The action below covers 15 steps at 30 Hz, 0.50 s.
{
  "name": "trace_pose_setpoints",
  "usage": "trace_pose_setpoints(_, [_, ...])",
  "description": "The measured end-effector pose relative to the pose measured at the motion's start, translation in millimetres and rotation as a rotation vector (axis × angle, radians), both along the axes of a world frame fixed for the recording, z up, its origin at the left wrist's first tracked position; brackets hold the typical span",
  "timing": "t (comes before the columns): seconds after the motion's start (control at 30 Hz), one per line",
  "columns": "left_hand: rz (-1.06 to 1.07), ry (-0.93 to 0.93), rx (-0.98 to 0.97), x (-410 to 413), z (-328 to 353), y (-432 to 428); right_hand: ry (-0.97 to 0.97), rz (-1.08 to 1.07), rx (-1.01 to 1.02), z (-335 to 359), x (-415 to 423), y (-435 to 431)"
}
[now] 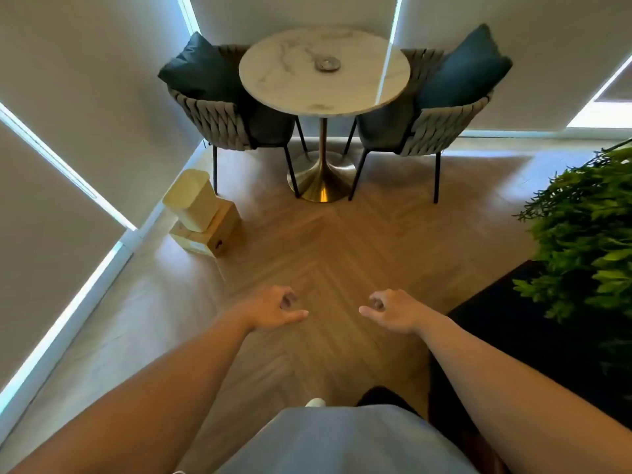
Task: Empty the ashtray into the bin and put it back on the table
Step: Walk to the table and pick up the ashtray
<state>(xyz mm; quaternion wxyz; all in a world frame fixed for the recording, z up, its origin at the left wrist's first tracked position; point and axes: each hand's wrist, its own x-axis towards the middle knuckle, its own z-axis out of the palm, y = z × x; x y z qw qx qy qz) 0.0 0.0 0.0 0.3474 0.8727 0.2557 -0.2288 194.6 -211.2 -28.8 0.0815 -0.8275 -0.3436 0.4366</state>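
A small round grey ashtray (327, 64) sits near the middle of a round white marble table (290, 90) on a gold pedestal, far ahead of me. A pale yellow bin (191, 200) stands on a cardboard box (219, 234) by the left wall. My left hand (275, 307) and my right hand (393, 311) hover low over the wooden floor, well short of the table. Both hands hold nothing; the fingers are loosely curled with the thumbs pointing inward.
Two woven grey chairs (219, 121) (441, 124) with dark blue cushions flank the table. A green leafy plant (588, 234) stands at the right above a dark rug (513, 336). Blinds cover the windows on the walls. Herringbone wooden floor (325, 248) lies between me and the table.
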Motion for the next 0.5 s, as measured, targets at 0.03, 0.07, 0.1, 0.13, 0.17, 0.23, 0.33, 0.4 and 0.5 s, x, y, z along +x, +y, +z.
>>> trace_pose_setpoints(0.03, [0.003,0.014,-0.009,-2,-3,4,0.019,-0.014,-0.012,-3,-2,3])
trace_pose_setpoints(0.07, [-0.008,0.034,-0.009,-3,-5,8,0.023,-0.024,-0.029,-5,-2,5])
trace_pose_setpoints(0.1, [-0.016,0.048,-0.012,-5,-10,12,0.027,-0.026,-0.037,-9,-4,6])
trace_pose_setpoints(0.13, [-0.021,0.059,-0.016,-6,-12,15,0.026,-0.027,-0.038,-11,-4,8])
trace_pose_setpoints(0.17, [-0.02,0.067,-0.021,-4,-17,19,0.024,-0.028,-0.039,-14,-3,11])
trace_pose_setpoints(0.23, [-0.007,0.073,-0.033,3,-21,27,0.015,-0.029,-0.037,-17,1,20])
trace_pose_setpoints(0.33, [0.018,0.076,-0.068,19,-27,41,0.025,-0.034,-0.029,-20,15,36])
trace_pose_setpoints(0.4, [0.032,0.083,-0.097,33,-31,48,0.03,-0.036,-0.021,-23,27,47])
trace_pose_setpoints(0.5, [0.053,0.093,-0.122,55,-39,61,0.038,-0.047,-0.015,-31,51,63])
